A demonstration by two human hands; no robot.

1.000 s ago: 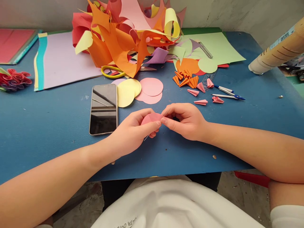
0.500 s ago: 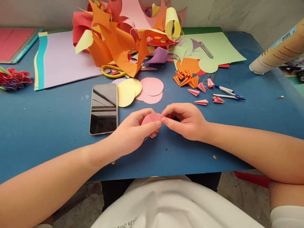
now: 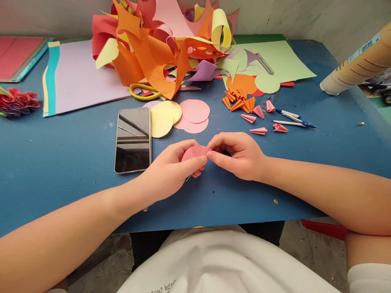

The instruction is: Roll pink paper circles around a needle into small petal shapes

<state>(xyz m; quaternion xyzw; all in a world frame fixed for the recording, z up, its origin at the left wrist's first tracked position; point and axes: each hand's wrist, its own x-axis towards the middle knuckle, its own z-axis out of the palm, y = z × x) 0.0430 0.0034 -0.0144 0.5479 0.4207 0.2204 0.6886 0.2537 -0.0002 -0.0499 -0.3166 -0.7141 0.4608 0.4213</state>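
My left hand (image 3: 171, 167) is closed around a pink paper disc (image 3: 194, 152), thumb on its near side and fingers mostly behind it. At the disc's right edge, the thumb and forefinger of my right hand (image 3: 241, 156) pinch together on the paper. A thin straight rod, perhaps a needle or wire (image 3: 215, 143), runs slantwise across the disc; its ends poke out past both hands and its middle is hidden. Just beyond my hands lie flat pink paper circles (image 3: 195, 110) and yellow paper circles (image 3: 161, 122).
A phone (image 3: 133, 140) lies beside my left hand. Several orange paper cones (image 3: 241, 101), pink cones (image 3: 258, 131) and a compass (image 3: 293, 123) are beyond my right hand. Paper scraps (image 3: 159, 49) pile over yellow-handled scissors (image 3: 145, 91). A tube-like bottle (image 3: 357, 61) stands far right.
Both hands keep the same grip on the pink disc and rod. The whole view has shifted very slightly; nothing else has visibly moved.
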